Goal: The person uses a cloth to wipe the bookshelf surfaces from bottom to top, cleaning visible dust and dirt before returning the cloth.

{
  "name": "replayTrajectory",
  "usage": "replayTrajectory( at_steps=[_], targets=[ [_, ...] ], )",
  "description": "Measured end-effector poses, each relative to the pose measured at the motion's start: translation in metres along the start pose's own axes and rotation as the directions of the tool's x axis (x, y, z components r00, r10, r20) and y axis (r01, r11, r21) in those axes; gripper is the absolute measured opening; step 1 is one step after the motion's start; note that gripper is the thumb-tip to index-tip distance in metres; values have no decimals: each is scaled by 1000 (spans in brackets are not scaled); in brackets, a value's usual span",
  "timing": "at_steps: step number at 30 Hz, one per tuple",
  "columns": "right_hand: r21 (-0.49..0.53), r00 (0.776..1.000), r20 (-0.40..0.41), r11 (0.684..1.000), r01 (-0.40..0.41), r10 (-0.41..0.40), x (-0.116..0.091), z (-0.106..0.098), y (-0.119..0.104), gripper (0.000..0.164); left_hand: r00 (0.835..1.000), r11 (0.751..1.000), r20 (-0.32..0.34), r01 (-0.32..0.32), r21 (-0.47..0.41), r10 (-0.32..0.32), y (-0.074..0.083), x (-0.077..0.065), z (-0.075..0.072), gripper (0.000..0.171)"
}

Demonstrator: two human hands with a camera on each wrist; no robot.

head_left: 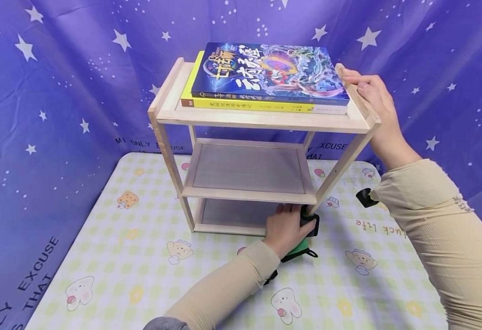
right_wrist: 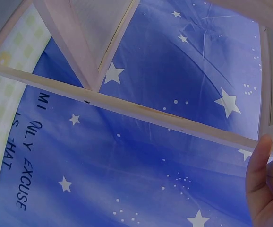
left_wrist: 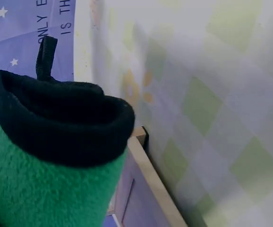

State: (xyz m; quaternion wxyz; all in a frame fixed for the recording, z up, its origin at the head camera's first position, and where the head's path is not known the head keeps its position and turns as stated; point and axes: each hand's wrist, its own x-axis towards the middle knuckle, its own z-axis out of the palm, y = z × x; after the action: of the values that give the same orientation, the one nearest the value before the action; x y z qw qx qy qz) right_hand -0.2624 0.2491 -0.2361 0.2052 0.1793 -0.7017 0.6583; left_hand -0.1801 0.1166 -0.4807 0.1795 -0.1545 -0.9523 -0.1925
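A three-tier wooden shelf rack (head_left: 251,196) stands on the table. My right hand (head_left: 375,101) grips the right end of its top tier, and part of that hand (right_wrist: 268,189) shows at the lower right of the right wrist view. Low down, my left hand (head_left: 286,229) holds a green cleaning cloth (head_left: 300,249) with black edging, right at the foot of the front right leg. Up close in the left wrist view, the folded cloth (left_wrist: 56,179) shows its fuzzy green face and a black hanging loop. The leg's foot is hidden behind that hand.
On the top tier lies a blue illustrated book (head_left: 271,73) over a yellow-spined book (head_left: 241,105). A checked cloth (head_left: 113,270) with cartoon prints covers the table. Purple curtain with white stars (head_left: 76,91) hangs close behind the rack and along the sides.
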Motion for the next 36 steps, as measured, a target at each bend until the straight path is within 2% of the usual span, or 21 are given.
replayTrajectory(
  at_steps=[9, 17, 22, 26, 31, 36],
  targets=[
    [-13, 1000, -2, 1000, -13, 13, 1, 0, -1, 28, 997, 996, -79, -10, -86, 3, 2, 6, -9, 39],
    [33, 1000, -1, 999, -14, 14, 1, 1, 1, 26, 995, 964, -90, 13, -267, -38, 5, 9, -17, 34],
    [34, 1000, 0, 999, 17, -17, 1, 1, 2, 28, 995, 944, -64, 53, -326, -78, 9, 11, -22, 32],
    [13, 999, -4, 999, 36, -36, 1, 1, 2, 31, 992, 940, -44, 95, -328, -115, 16, 12, -23, 30],
    [50, 998, -13, 997, 55, -54, 0, 3, 2, 30, 992, 962, -79, 77, -261, -101, 21, 14, -21, 25],
    [44, 998, -15, 997, 56, -55, 0, 3, 4, 31, 990, 977, -111, 64, -202, -88, 21, 17, -15, 26]
  ],
)
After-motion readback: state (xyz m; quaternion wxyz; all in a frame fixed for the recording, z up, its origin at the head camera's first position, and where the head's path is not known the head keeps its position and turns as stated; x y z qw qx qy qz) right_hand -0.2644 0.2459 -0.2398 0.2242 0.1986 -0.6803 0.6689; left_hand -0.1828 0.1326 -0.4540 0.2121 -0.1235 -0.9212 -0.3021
